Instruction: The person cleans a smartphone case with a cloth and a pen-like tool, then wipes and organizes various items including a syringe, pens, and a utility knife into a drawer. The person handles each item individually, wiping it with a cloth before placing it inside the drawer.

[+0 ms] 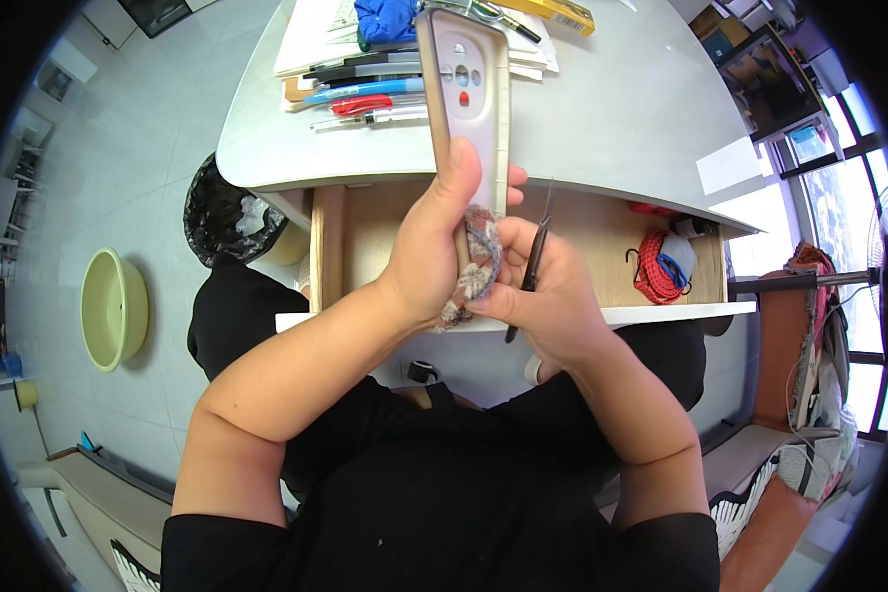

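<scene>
A clear phone case (462, 122) with camera cut-outs stands upright in my left hand (433, 244), thumb on its inner face and fingertips behind its right edge. My right hand (551, 296) pinches a fuzzy grey and reddish-brown piece of fabric (477, 266) against the lower part of the case. Across the fingers of my right hand also lies a slim dark tool (536, 259) with a pointed tip, its exact kind unclear. Both hands are above an open wooden drawer (385, 251).
Several pens (370, 89), a syringe (396, 115), papers (303, 44) and a blue bundle (386, 18) lie on the table (599, 111). The drawer holds a red woven item (650, 270). A black-lined bin (222, 222) and a green basin (115, 311) stand at left.
</scene>
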The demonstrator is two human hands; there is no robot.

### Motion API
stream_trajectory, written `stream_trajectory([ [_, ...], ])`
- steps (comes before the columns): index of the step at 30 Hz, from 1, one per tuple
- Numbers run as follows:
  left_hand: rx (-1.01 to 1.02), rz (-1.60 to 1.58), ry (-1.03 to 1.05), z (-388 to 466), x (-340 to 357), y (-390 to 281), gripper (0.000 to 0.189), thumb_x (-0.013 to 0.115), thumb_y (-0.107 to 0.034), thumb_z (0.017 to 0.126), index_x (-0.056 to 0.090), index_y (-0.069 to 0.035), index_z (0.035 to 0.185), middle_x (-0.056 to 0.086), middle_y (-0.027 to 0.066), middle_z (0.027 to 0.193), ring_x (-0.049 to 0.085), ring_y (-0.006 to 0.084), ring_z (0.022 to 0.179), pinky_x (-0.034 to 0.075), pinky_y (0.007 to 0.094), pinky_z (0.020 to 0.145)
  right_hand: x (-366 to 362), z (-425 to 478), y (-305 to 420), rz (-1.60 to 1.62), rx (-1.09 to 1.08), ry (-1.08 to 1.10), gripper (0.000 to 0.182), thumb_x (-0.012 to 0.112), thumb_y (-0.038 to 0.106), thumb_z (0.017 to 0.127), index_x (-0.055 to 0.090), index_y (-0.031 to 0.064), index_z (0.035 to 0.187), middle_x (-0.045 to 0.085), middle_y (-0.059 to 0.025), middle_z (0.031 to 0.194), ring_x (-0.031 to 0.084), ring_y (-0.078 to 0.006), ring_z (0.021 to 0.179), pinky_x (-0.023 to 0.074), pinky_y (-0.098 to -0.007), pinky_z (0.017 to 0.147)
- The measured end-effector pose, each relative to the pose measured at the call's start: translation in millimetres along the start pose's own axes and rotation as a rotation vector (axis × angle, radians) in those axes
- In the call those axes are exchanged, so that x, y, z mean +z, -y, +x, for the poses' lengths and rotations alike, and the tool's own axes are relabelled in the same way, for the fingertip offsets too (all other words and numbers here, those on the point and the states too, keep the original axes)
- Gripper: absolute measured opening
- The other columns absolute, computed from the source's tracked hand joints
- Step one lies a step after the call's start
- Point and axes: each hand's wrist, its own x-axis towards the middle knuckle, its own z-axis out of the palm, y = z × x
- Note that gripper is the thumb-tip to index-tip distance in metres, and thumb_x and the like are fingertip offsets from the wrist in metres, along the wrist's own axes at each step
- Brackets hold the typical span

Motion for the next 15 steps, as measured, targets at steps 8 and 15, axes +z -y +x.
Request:
stream_trajectory([
  [8,0.386,0.416,-0.083,1.2,4.4,-5.2,0.075,0.045,-0.06,0.085,0.024,-0.008,0.134,0.037,0.0087,0.109,0.04,0.0129,0.092,0.037,0.026,0.081,-3.6,-1.7,-4.7,-0.374,-0.134,-0.015,0.026,0.073,0.006,0.072,0.06,-0.0019,0.093,0.054,0.0021,0.07,0.048,-0.0041,0.063,0.0411,-0.0192,0.059],
  [15,0.477,0.525,-0.024,-8.1,11.7,7.2,0.075,0.038,-0.062,0.086,0.037,0.001,0.126,0.043,0.0093,0.119,0.042,0.0158,0.107,0.036,0.0305,0.09,-5.6,-2.6,6.3,-0.189,0.053,0.135,0.022,0.07,0.001,0.073,0.058,-0.0003,0.09,0.06,-0.0019,0.075,0.055,-0.0051,0.069,0.0446,-0.0203,0.063],
])
